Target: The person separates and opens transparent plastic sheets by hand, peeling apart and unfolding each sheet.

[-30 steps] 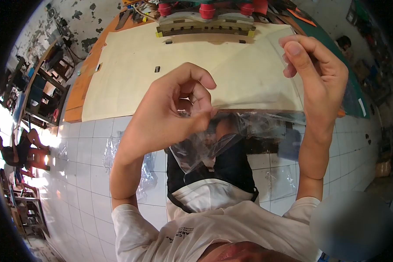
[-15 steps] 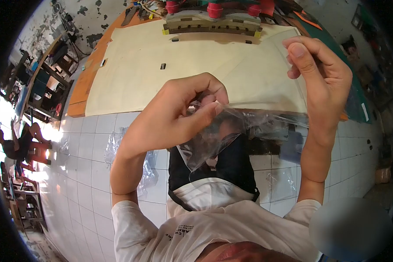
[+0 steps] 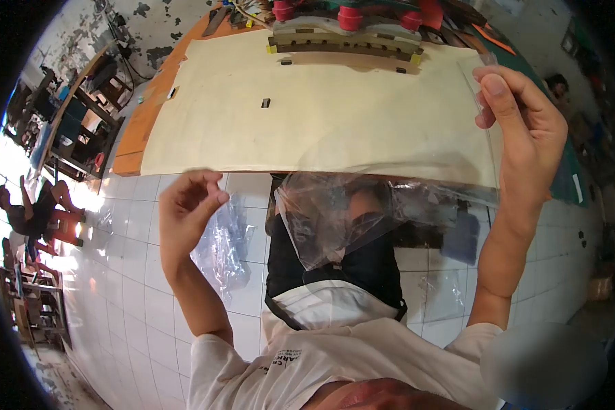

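A thin, clear plastic sheet (image 3: pixel 342 232) hangs in loose folds over the near table edge and above my lap. My right hand (image 3: pixel 526 130), raised over the right side of the table, pinches the sheet's upper right part between thumb and fingers. Left of the sheet and apart from it is my left hand (image 3: pixel 188 212), fingers half curled. A small gap shows between its thumb and index fingertip, and I see nothing in it. Under the sheet's upper part lies a large cream-coloured paper or board (image 3: pixel 239 123) covering the tabletop.
A long tool with red knobs (image 3: pixel 348 44) stands at the table's far side. A small dark piece (image 3: pixel 266 103) lies on the cream surface. Crumpled clear plastic (image 3: pixel 222 256) is on the tiled floor. Another person (image 3: pixel 34 208) sits at far left.
My left hand has let go of the plastic sheet and moved left and down. The sheet's left part now hangs free. My right hand has shifted slightly right, still gripping it.
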A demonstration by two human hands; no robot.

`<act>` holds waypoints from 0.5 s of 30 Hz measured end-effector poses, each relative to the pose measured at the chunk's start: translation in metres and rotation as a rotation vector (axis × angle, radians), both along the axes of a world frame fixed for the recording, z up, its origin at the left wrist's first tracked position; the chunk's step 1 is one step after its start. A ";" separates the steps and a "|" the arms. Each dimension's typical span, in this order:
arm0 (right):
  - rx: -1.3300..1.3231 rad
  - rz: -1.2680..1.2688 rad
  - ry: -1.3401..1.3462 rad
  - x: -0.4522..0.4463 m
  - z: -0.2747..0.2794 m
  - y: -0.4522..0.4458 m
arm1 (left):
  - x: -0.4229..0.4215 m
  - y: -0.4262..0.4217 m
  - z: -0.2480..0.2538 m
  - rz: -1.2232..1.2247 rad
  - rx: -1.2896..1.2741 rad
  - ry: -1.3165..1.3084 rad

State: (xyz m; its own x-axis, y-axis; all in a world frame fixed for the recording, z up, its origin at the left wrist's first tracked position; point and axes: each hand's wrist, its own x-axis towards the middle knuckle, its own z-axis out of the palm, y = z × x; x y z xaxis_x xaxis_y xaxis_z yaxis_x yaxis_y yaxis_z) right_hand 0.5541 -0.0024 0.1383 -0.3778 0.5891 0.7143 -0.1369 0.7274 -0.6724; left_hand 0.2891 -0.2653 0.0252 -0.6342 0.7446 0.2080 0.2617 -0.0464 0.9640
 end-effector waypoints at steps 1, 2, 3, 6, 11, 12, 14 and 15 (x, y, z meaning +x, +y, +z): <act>-0.008 -0.004 0.002 0.000 0.000 0.000 | -0.005 -0.007 -0.018 0.019 -0.036 -0.025; -0.009 -0.003 0.005 0.000 0.000 0.000 | -0.011 -0.014 -0.039 0.037 -0.072 -0.049; -0.009 -0.010 0.002 0.000 0.000 0.000 | -0.016 -0.019 -0.065 0.105 -0.149 0.006; -0.011 0.001 -0.002 -0.001 -0.001 0.000 | -0.022 -0.036 -0.146 0.239 -0.429 0.282; -0.008 0.006 -0.015 0.000 -0.003 0.001 | -0.020 -0.072 -0.272 0.308 -0.737 0.290; -0.009 -0.009 -0.010 0.001 -0.004 0.001 | -0.014 -0.071 -0.271 0.331 -0.727 0.264; -0.006 -0.022 -0.010 0.002 -0.003 0.000 | -0.004 -0.070 -0.267 0.314 -0.717 0.193; -0.002 -0.035 -0.014 0.002 -0.003 0.000 | 0.003 -0.059 -0.252 0.395 -0.519 0.337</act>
